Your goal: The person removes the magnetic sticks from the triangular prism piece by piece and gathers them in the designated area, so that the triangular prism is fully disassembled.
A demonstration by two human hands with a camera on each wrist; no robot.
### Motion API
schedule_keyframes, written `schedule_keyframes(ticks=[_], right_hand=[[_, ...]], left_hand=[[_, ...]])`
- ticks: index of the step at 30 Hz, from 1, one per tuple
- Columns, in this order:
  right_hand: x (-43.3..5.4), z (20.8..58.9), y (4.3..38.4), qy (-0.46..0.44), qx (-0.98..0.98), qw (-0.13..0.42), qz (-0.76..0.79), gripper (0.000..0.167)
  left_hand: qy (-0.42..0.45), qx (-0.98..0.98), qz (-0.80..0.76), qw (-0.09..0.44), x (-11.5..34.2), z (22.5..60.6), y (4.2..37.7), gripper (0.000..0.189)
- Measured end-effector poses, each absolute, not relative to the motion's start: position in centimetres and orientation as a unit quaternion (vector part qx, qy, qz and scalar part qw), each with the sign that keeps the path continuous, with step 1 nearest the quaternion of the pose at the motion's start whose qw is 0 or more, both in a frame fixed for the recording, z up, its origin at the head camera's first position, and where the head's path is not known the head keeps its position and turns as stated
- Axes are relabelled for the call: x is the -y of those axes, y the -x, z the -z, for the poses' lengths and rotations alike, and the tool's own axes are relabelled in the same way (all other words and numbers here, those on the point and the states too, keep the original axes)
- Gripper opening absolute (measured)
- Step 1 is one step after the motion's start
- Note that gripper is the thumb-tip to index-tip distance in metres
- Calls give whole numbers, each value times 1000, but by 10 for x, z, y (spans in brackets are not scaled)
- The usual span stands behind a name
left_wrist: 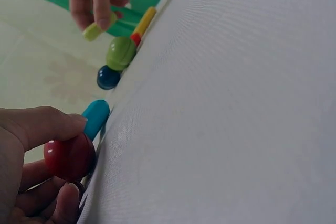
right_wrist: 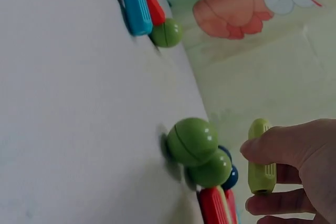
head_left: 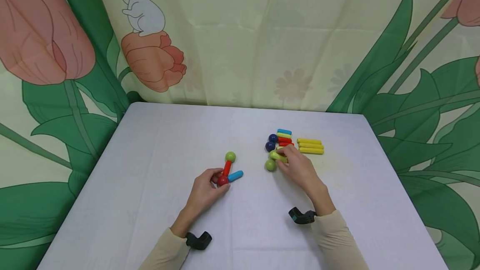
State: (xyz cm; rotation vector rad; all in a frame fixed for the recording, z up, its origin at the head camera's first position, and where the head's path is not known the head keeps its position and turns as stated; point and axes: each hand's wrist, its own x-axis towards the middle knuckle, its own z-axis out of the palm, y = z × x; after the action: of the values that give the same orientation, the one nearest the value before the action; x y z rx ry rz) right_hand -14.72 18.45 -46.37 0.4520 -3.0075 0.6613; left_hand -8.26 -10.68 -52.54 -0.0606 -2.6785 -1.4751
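My left hand grips a red ball between thumb and fingers, low at the tabletop. A red stick joins that ball to a green ball, and a light-blue stick extends from it to the right. With thumb and fingers my right hand pinches a yellow-green stick, held above the table in the right wrist view. Close by that hand lie two green balls, partly overlapping in this view, and two dark-blue balls.
Behind the right hand lie short sticks: a blue one, a pale yellow one and red ones. Several longer yellow sticks lie side by side to their right. A white cloth covers the table; a printed curtain hangs behind.
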Motion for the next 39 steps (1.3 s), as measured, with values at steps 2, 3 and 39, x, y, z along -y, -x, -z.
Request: schedule_keyframes(ticks=[2, 3, 39], right_hand=[[-193, 466, 148, -130, 970, 10, -207, 33], [-197, 468, 148, -125, 971, 6, -204, 32], [-210, 474, 158, -99, 968, -22, -229, 25]], left_hand=[[16, 875, 483, 41, 107, 525, 83, 53], [14, 874, 483, 40, 106, 525, 83, 53], [12, 876, 480, 36, 106, 526, 84, 52]])
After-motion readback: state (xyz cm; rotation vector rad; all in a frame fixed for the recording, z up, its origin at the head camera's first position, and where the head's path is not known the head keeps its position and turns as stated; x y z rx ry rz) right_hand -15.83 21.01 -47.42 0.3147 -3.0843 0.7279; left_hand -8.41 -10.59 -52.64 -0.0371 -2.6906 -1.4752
